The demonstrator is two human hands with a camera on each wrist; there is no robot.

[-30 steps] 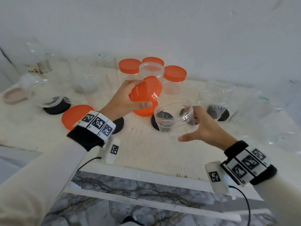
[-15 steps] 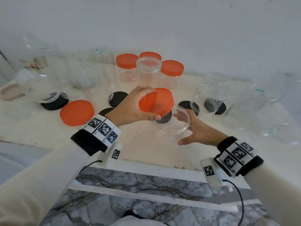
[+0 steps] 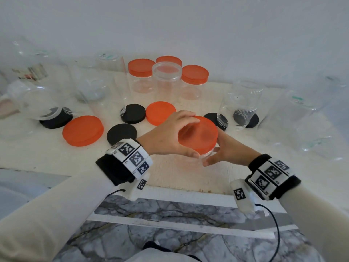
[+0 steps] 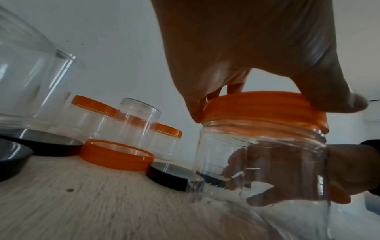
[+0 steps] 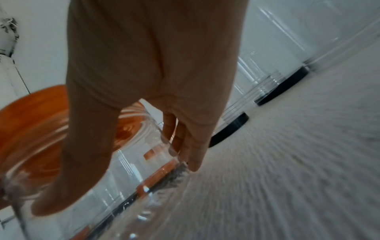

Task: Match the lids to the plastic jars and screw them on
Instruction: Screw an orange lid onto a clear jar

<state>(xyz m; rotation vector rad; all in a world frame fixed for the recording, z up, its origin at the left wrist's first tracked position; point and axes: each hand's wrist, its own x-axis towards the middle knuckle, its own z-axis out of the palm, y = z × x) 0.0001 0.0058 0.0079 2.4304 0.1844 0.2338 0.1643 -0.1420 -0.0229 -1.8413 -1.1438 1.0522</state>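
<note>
White wall backs the pale worktop [image 3: 170, 173], which carries clear jars and loose lids. Far centre: three jars capped orange and one clear-lidded jar [image 3: 166, 80]. Left: a large loose orange lid [image 3: 82, 130] and black lids. Near centre stands the clear jar [image 4: 261, 155]; the right hand [image 3: 229, 151] grip wraps its wall. The left hand [image 3: 166, 138] grip pinches the orange lid [image 3: 198, 134], seated on the jar's mouth.

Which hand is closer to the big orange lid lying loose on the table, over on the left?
Left. The left hand grips the jar's orange lid, on the side facing the big loose lid; the right hand holds the jar on the far side.
</note>
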